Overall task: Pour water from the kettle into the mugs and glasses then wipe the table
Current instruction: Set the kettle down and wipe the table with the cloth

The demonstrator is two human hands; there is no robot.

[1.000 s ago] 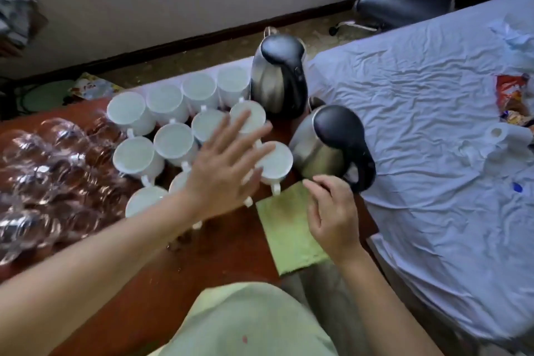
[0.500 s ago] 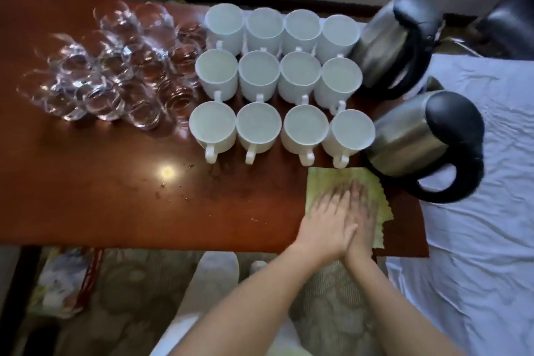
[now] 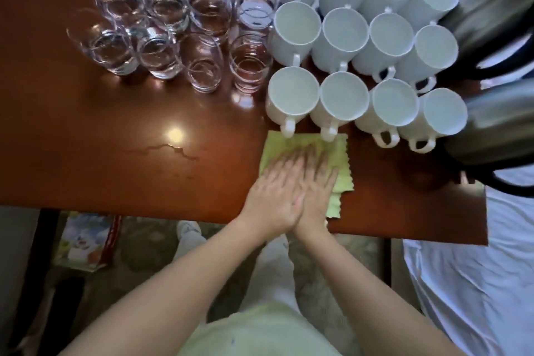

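Both hands lie flat, fingers straight and blurred, left hand (image 3: 273,196) beside right hand (image 3: 316,192), pressing the green cloth (image 3: 339,159) on the table (image 3: 115,153); mugs (image 3: 344,101) just beyond, glasses (image 3: 185,23) left, kettles (image 3: 497,121) right; no writing is legible.

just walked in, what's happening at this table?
A person is pressing both hands flat on a light green cloth at the near edge of the reddish-brown wooden table. The left hand and right hand lie side by side with fingers straight; the fingers are motion-blurred. Just beyond the cloth stand the white ceramic mugs, with the clear drinking glasses to their left and two stainless steel kettles with black handles at the right. A thin wet streak lies left of the cloth.
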